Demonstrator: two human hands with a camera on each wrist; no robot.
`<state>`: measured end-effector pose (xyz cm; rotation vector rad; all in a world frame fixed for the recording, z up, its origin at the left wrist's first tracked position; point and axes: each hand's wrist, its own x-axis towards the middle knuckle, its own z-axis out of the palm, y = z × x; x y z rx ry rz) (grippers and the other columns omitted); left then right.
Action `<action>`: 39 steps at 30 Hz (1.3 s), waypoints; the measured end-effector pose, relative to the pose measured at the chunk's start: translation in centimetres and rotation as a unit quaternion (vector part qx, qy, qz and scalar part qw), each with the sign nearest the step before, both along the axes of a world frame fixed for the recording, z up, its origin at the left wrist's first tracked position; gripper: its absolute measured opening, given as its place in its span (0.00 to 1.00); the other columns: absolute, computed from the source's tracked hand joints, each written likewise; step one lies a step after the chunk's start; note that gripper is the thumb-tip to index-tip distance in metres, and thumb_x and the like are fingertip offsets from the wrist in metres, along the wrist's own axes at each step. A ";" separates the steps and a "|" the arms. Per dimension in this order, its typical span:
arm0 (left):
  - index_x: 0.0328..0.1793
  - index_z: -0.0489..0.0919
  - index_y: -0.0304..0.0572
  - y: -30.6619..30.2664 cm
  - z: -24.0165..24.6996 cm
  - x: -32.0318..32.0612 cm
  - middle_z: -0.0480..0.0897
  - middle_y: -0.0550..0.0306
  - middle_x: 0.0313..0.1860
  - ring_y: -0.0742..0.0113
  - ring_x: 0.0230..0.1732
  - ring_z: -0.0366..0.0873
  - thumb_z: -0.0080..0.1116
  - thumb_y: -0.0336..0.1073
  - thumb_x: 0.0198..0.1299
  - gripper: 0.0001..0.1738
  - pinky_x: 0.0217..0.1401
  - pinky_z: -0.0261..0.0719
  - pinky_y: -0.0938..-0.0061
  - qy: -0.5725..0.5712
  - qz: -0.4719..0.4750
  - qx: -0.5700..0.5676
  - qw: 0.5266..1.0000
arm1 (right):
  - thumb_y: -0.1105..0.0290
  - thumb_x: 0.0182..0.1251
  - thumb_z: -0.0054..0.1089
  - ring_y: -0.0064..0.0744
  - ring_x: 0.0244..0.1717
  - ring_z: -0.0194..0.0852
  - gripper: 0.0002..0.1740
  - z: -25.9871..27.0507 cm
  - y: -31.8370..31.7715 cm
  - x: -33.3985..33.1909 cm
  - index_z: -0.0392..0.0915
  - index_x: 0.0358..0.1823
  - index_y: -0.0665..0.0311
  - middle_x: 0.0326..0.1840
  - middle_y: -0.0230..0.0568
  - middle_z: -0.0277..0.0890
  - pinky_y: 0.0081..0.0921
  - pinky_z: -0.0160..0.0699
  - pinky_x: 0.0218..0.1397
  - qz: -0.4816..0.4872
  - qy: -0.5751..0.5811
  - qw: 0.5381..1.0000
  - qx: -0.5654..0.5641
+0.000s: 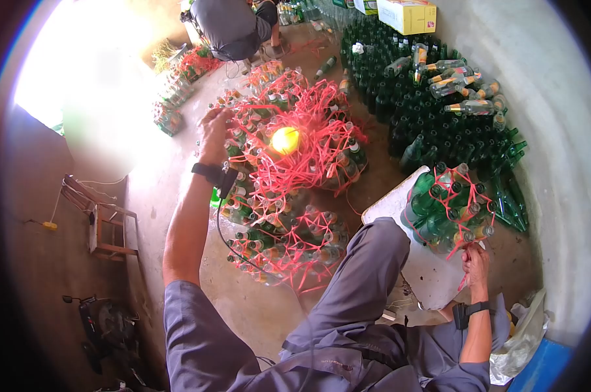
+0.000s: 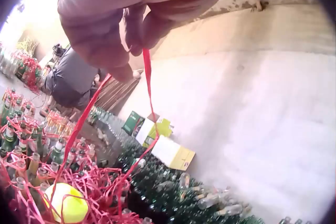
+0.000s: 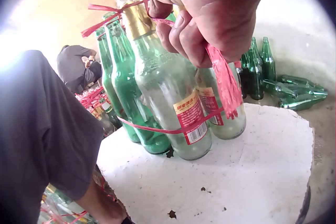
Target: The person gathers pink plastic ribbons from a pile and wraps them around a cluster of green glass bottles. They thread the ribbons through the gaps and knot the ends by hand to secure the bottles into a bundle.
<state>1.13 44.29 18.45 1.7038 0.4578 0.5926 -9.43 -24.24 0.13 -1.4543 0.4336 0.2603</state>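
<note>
Pinches a thin red plastic ribbon (image 2: 149,79) with the left hand (image 1: 213,134); grips a bunched red plastic strip (image 3: 224,79) in the curled right hand (image 1: 476,264), beside the necks. Has the tied bundle of green and clear glass bottles (image 3: 165,87) upright, necks up, on a chipped white board (image 3: 252,171). Shows dark green glass bottles (image 1: 374,78) near the wall, a red ribbon tangle (image 1: 308,166) left of the bundle.

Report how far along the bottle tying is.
Looks done: floor bundles, necks laced with red string. In hand: the bundle on the white board, banded low down; the right grip holds a strand at its necks, the left grip pinches string above the tangle. Probably left: finishing that bundle, the loose green bottles by the wall, no string visible.
</note>
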 end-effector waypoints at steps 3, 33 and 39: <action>0.49 0.79 0.38 -1.0 2.8 -1.0 0.86 0.53 0.41 0.67 0.35 0.86 0.57 0.36 0.70 0.09 0.29 0.79 0.78 -0.040 0.004 -0.051 0.998 | 0.58 0.75 0.56 0.09 0.10 0.49 0.15 -0.3 -0.1 0.0 0.79 0.37 0.62 0.18 0.24 0.66 0.12 0.42 0.12 0.000 0.004 1.000 0.004; 0.60 0.79 0.39 0.7 -8.2 -0.5 0.88 0.47 0.44 0.63 0.44 0.87 0.60 0.39 0.62 0.22 0.44 0.82 0.69 0.117 0.122 0.347 0.923 | 0.57 0.73 0.58 0.09 0.11 0.51 0.14 0.8 0.5 -0.2 0.78 0.35 0.61 0.19 0.25 0.67 0.11 0.44 0.12 0.004 0.012 1.000 -0.008; 0.48 0.86 0.34 -3.5 -15.2 3.8 0.87 0.56 0.37 0.72 0.38 0.81 0.62 0.37 0.63 0.14 0.46 0.79 0.73 0.105 -0.161 0.218 0.957 | 0.61 0.72 0.62 0.08 0.12 0.53 0.10 -1.4 -0.3 0.1 0.78 0.38 0.61 0.20 0.26 0.69 0.09 0.46 0.12 -0.027 0.013 0.999 0.022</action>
